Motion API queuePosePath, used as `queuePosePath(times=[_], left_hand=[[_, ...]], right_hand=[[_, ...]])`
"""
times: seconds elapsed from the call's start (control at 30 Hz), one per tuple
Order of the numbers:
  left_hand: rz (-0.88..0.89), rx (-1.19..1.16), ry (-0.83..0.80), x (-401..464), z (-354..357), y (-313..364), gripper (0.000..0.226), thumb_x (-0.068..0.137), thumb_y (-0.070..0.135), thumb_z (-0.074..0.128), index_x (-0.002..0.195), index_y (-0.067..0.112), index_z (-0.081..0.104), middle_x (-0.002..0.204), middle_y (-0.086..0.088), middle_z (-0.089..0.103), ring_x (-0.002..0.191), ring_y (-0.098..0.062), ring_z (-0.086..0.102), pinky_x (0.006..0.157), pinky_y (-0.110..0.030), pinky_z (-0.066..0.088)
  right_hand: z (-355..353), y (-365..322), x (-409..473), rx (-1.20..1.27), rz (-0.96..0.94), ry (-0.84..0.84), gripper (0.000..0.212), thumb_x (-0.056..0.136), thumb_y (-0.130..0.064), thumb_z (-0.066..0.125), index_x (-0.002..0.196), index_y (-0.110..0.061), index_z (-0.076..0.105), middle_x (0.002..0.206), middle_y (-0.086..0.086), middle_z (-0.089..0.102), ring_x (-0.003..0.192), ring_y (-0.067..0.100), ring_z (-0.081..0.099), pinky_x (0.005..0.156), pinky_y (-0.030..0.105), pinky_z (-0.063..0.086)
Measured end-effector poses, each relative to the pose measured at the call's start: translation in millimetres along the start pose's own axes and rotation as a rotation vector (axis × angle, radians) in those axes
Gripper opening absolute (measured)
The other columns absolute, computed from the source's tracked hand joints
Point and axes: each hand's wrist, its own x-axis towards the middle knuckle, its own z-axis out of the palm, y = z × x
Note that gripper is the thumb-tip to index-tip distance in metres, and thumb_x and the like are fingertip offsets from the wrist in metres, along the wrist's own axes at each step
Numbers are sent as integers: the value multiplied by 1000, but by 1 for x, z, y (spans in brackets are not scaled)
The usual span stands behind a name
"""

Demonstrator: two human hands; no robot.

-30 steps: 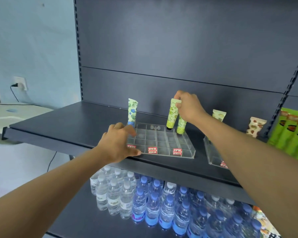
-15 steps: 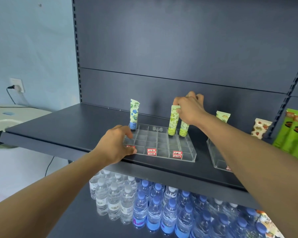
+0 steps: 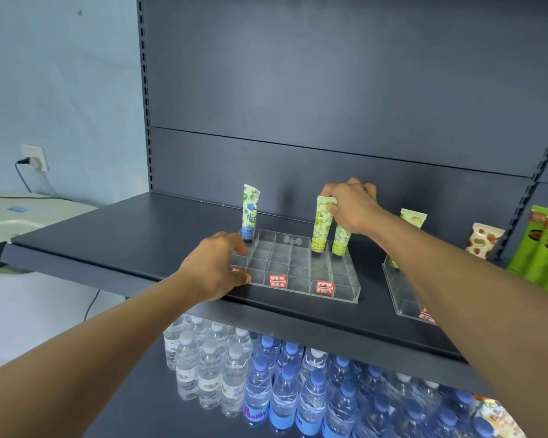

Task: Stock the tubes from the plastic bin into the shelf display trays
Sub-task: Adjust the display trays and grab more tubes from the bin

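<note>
A clear acrylic display tray point(image 3: 345, 290) with a grid of compartments sits on the dark shelf point(image 3: 114, 241). My left hand point(image 3: 215, 270) grips its front left corner. My right hand point(image 3: 353, 205) pinches the top of a green patterned tube point(image 3: 321, 230) standing upright in a back-row compartment. A second green tube point(image 3: 340, 241) stands right beside it, partly hidden by my hand. A blue-flowered tube point(image 3: 250, 214) stands at the tray's back left corner. The plastic bin is out of view.
A second clear tray point(image 3: 402, 297) lies to the right, behind my right forearm, with a yellow tube point(image 3: 413, 218) and a strawberry-print tube point(image 3: 483, 243). Green packets point(image 3: 541, 248) stand at far right. Water bottles point(image 3: 266, 380) fill the lower shelf.
My right hand has lowered the green tube into the back-row compartment, upright next to the other green tube. My left hand has stayed on the tray's front left corner.
</note>
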Motion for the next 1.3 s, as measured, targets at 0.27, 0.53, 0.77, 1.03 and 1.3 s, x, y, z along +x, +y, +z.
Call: queuePosePath(times=[0.27, 0.53, 0.77, 1.03, 1.3], left_hand=[[50, 27, -1, 12, -4, 18, 48, 77, 48, 68, 115, 23, 52, 124, 2, 53, 110, -20, 50, 100, -41, 40], [109, -157, 35, 60, 8, 68, 39, 88, 21, 61, 124, 13, 48, 124, -6, 57, 105, -24, 57, 90, -33, 48], [27, -334, 21, 106, 23, 103, 50, 87, 15, 63, 131, 13, 39, 126, -9, 55, 96, -22, 55, 75, -26, 46], [-57, -321, -27, 119, 42, 111, 40, 78, 11, 72, 108, 9, 47, 99, -7, 58, 83, -23, 56, 66, -27, 43], [-52, -338, 1, 120, 46, 109, 32, 80, 3, 67, 100, 12, 44, 89, -3, 51, 79, -19, 50, 56, -23, 39]], right_hand=[[-6, 6, -1, 93, 7, 1, 39, 95, -7, 49, 132, -20, 45, 134, 5, 50, 129, 25, 34, 105, 41, 24], [-19, 32, -9, 256, 175, -56, 45, 92, -5, 53, 135, -10, 45, 135, 8, 52, 125, 25, 47, 99, 26, 36], [-7, 38, -11, 313, 230, -32, 23, 92, -7, 53, 114, -7, 61, 113, 12, 62, 102, 29, 58, 84, 33, 47], [8, 41, -10, 388, 226, -35, 14, 90, -12, 59, 103, -7, 58, 97, 11, 60, 88, 26, 62, 61, 26, 43], [9, 39, -11, 408, 234, -33, 8, 91, -8, 55, 98, -5, 57, 96, 13, 61, 92, 29, 66, 63, 28, 46]])
